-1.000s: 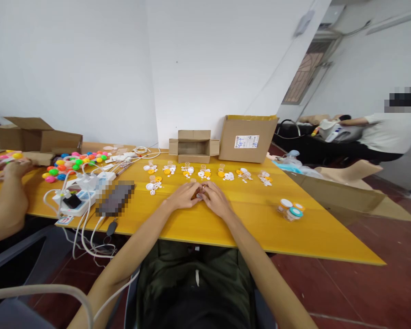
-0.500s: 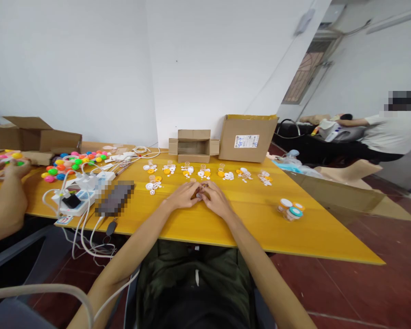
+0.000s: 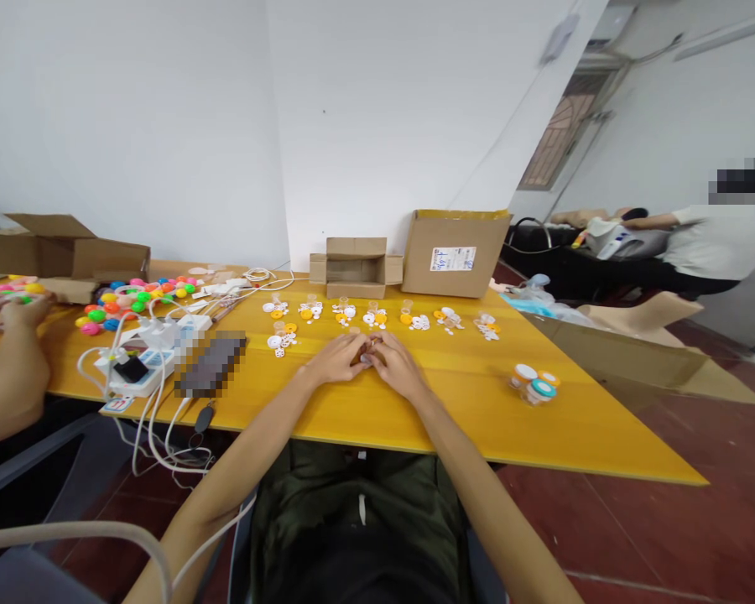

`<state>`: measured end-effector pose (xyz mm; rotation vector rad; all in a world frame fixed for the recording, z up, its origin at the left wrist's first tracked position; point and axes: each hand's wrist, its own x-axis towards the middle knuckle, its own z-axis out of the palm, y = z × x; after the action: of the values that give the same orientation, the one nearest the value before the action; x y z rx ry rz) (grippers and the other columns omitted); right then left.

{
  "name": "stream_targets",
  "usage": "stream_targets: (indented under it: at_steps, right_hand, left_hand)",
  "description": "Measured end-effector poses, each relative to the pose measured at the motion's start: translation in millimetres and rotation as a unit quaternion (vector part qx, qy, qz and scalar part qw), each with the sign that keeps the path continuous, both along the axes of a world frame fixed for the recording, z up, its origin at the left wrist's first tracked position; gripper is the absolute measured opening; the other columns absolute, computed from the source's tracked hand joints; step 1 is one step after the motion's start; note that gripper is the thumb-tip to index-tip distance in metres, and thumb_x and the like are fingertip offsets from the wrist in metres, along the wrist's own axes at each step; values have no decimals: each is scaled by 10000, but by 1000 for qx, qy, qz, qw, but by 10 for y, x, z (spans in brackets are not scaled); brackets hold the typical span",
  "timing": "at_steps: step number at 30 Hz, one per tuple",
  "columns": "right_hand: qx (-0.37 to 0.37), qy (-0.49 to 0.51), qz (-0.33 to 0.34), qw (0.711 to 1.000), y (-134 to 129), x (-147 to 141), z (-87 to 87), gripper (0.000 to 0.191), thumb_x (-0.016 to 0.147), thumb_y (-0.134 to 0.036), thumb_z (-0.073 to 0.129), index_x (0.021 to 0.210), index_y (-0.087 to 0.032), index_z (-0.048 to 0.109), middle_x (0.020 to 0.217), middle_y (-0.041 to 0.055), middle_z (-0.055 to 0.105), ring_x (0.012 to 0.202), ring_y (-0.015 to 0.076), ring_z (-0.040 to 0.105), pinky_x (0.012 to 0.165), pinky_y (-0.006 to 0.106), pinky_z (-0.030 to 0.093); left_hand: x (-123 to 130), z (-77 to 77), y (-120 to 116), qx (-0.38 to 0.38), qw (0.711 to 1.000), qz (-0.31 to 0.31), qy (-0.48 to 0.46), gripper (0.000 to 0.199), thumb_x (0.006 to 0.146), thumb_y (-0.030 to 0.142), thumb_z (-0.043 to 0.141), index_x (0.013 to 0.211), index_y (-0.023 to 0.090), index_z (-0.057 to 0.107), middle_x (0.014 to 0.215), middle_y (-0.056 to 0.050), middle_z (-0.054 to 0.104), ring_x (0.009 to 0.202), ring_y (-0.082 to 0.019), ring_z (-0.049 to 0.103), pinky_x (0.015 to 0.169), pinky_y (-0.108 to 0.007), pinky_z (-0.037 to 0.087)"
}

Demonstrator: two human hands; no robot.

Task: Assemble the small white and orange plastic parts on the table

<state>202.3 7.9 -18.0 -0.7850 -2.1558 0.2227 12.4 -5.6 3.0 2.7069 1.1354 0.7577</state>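
Over the table (image 3: 453, 403), left hand (image 3: 341, 358) and right hand (image 3: 393, 362) pinch a small item (image 3: 370, 346), direction and long axis hidden.

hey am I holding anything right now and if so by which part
That can't be told: your left hand and right hand meet, their fingers hiding whatever may be between them.
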Motion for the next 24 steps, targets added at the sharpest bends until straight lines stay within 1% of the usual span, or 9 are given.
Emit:
stream_targets:
  at_steps: [7, 15, 24]
  right_hand:
    - [1, -11, -1, 1000, -9, 0, 3, 145, 918, -149, 565, 855, -245, 653, 1077, 70, 657, 1006, 227, 618, 900, 371, 519]
    - [10, -27, -17, 999, -3, 6, -7, 130, 917, -165, 572, 885, -252, 665, 1091, 78, 654, 1016, 240, 612, 914, 395, 517]
    - [15, -32, -25, 999, -10, 7, -2, 124, 912, -164, 575, 883, -249, 661, 1071, 74, 657, 983, 232, 608, 884, 369, 518]
  left_hand:
    - [0, 0, -3, -2, 1000, 1, 10, 199, 894, 230, 561, 1072, 236, 472, 1011, -53, 588, 974, -241, 592, 872, -376, 490]
    - [-2, 16, -11, -11, 1000, -2, 5, 188, 890, 222, 563, 1058, 232, 481, 1026, -63, 596, 976, -247, 595, 876, -384, 495]
    - [5, 21, -19, -15, 1000, 0, 8, 186, 884, 213, 565, 1047, 230, 478, 1022, -61, 598, 983, -246, 592, 891, -385, 492]
